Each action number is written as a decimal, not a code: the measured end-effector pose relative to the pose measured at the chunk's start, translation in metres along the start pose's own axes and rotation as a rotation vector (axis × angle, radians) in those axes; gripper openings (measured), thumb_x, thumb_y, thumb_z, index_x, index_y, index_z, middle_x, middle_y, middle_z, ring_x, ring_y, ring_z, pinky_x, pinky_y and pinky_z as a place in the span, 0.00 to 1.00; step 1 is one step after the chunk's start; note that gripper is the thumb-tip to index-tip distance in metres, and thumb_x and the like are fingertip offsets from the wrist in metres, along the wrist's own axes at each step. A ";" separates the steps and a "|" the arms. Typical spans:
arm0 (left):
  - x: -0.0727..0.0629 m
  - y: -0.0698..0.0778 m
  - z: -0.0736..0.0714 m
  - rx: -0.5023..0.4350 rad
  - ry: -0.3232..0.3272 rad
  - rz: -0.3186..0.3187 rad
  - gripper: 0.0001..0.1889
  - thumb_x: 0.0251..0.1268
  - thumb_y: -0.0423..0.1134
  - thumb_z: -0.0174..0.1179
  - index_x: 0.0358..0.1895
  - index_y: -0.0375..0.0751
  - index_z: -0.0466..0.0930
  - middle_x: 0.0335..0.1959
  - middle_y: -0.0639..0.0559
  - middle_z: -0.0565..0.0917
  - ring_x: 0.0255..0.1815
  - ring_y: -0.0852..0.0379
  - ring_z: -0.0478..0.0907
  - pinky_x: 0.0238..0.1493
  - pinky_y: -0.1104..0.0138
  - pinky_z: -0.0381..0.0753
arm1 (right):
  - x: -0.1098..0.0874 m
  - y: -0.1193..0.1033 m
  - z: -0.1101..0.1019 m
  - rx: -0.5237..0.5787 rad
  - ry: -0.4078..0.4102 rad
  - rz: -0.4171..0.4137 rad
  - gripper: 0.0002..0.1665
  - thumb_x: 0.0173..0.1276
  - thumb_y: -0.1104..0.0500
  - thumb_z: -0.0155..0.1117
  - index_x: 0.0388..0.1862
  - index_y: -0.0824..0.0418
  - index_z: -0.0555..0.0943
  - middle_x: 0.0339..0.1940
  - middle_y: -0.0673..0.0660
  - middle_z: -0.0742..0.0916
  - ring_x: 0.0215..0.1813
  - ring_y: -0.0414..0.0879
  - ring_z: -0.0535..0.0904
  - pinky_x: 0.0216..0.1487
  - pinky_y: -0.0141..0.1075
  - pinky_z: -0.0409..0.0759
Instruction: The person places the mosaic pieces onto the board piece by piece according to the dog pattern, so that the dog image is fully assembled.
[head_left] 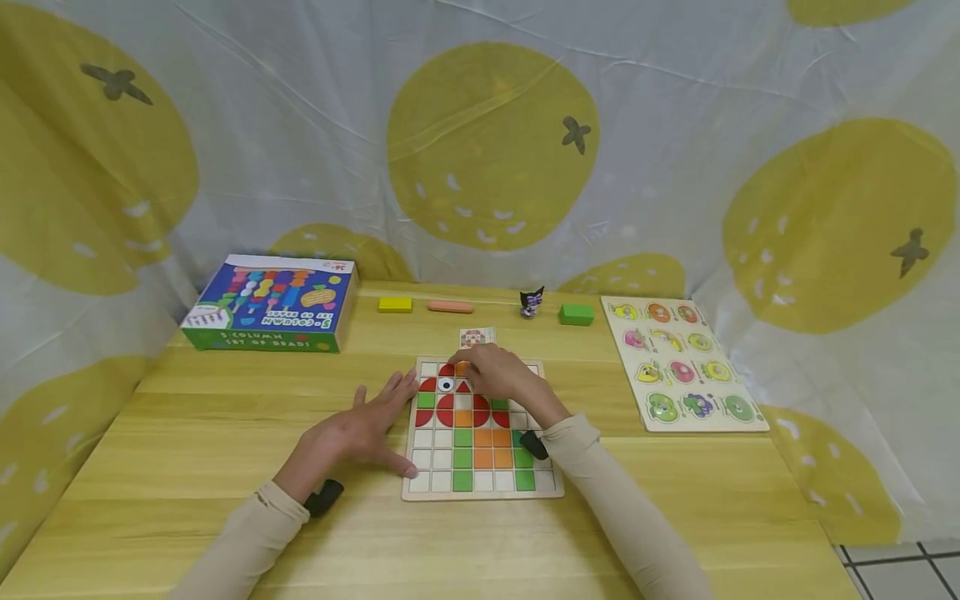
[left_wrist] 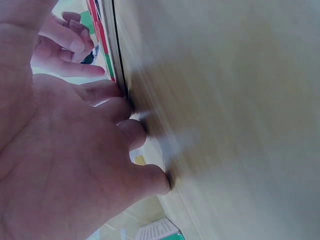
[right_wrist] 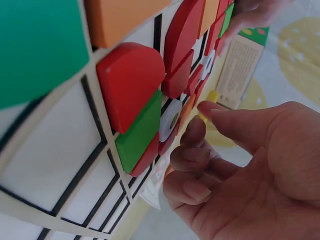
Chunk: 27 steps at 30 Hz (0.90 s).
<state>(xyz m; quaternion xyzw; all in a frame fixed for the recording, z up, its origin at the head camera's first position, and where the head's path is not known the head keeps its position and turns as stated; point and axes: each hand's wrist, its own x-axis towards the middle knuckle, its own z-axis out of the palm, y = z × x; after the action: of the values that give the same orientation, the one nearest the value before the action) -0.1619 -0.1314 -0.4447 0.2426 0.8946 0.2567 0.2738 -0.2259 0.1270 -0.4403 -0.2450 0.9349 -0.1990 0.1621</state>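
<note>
A square grid board lies on the table, with red, green, orange and white tiles and an eye tile forming a picture. My left hand is spread at the board's left side, its fingertips and thumb by that edge. The left wrist view shows this hand's fingers down on the wood. Over the top rows reaches my right hand, near an orange tile. Its fingers are loosely bent in the right wrist view, with nothing visible between thumb and index. Some upper tiles are hidden beneath it.
Behind the board lies a small pattern card. Along the back stand a yellow block, a pink block, a small figurine and a green block. A bead-set box sits left, a fruit puzzle board right.
</note>
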 end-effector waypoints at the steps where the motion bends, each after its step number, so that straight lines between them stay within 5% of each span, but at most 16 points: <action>1: 0.000 0.000 0.000 0.000 0.000 -0.001 0.70 0.53 0.59 0.83 0.89 0.38 0.43 0.92 0.42 0.38 0.91 0.38 0.31 0.82 0.30 0.26 | 0.000 0.000 0.000 -0.001 0.004 0.001 0.22 0.85 0.66 0.54 0.71 0.55 0.84 0.50 0.57 0.89 0.24 0.44 0.67 0.31 0.34 0.68; 8: -0.001 -0.001 0.000 0.003 0.002 -0.007 0.71 0.53 0.59 0.83 0.89 0.38 0.42 0.91 0.41 0.38 0.91 0.37 0.31 0.82 0.30 0.26 | -0.001 -0.001 0.002 0.019 0.027 -0.001 0.22 0.85 0.66 0.55 0.70 0.56 0.84 0.61 0.58 0.88 0.29 0.46 0.71 0.36 0.36 0.73; 15: 0.000 -0.001 0.000 0.010 0.011 -0.003 0.71 0.53 0.59 0.83 0.90 0.38 0.41 0.91 0.41 0.38 0.91 0.37 0.32 0.82 0.30 0.27 | 0.005 -0.011 0.005 -0.036 -0.010 -0.163 0.22 0.85 0.66 0.54 0.71 0.57 0.84 0.63 0.57 0.88 0.52 0.48 0.80 0.63 0.42 0.82; 20: 0.000 0.000 0.000 0.009 0.013 -0.002 0.71 0.53 0.59 0.83 0.90 0.38 0.41 0.91 0.41 0.39 0.91 0.37 0.33 0.83 0.30 0.28 | 0.007 -0.015 0.010 -0.069 -0.036 -0.177 0.22 0.85 0.67 0.53 0.68 0.55 0.86 0.59 0.55 0.90 0.48 0.47 0.79 0.55 0.39 0.81; 27: 0.003 0.001 0.001 0.022 0.013 0.000 0.71 0.53 0.60 0.83 0.90 0.39 0.41 0.91 0.41 0.39 0.91 0.38 0.34 0.83 0.31 0.29 | 0.003 -0.012 0.008 -0.037 -0.023 -0.170 0.22 0.86 0.67 0.53 0.69 0.56 0.85 0.60 0.55 0.90 0.49 0.47 0.80 0.58 0.41 0.82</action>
<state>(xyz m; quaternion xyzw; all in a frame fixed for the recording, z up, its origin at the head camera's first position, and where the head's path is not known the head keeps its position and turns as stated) -0.1629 -0.1286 -0.4462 0.2441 0.8990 0.2485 0.2655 -0.2209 0.1136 -0.4422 -0.3286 0.9124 -0.1918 0.1507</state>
